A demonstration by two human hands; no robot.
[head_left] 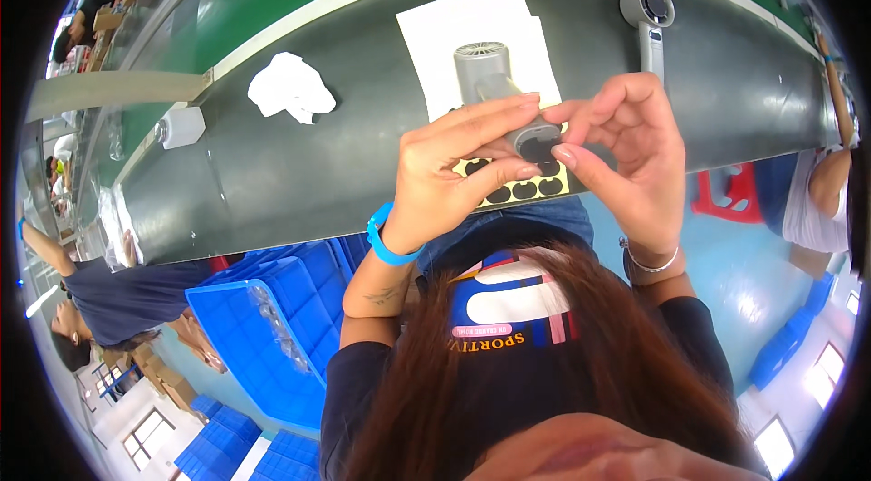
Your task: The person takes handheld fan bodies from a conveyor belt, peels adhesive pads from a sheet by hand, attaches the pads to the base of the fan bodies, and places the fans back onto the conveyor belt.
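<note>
My left hand (463,150) is wrapped round the handle of a grey handheld fan (481,71), whose vented head points away from me and whose handle end faces up toward me. A black round sticker (539,147) covers that end. My right hand (626,145) has its thumb and index finger at the sticker's edge, the other fingers curled. Beneath my hands lies a sheet of black round stickers (513,183) with a yellowish backing, partly hidden by my left hand and the fan. White paper (445,27) lies under and beyond the fan.
Another grey handheld fan (651,36) lies at the far right of the dark work surface (363,163). Crumpled white material (290,88) is on the left. Blue crates (263,327) stand below left, a red stool (726,193) to the right. Other people sit at both sides.
</note>
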